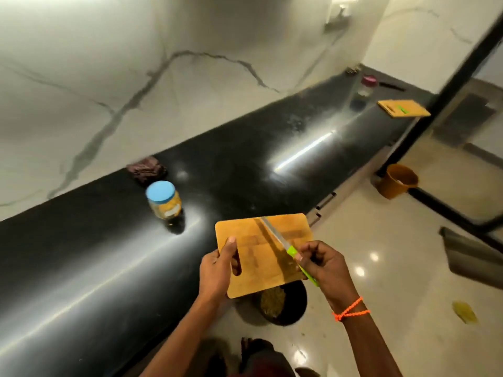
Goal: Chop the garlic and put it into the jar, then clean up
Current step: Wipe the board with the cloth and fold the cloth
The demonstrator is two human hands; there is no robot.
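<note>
Over the dustbin [283, 306] on the floor, off the countertop [109, 254] edge: left hand [217, 270] grips the wooden cutting board [261, 257] at its handle slot, thumb on top. Right hand [326, 268] pinches the green-handled knife [283, 247], blade flat on the board, long axis running away toward the far edge. No garlic visible on the board. Blue-lidded jar [164, 200] stands lidded on the counter, left of the board, nearer the left hand. Judgement: clean-up scraping.

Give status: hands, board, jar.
Left hand grips board by handle slot, held over bin. Right hand holds knife, blade on board. Jar lidded on counter. Nothing in the way.
</note>
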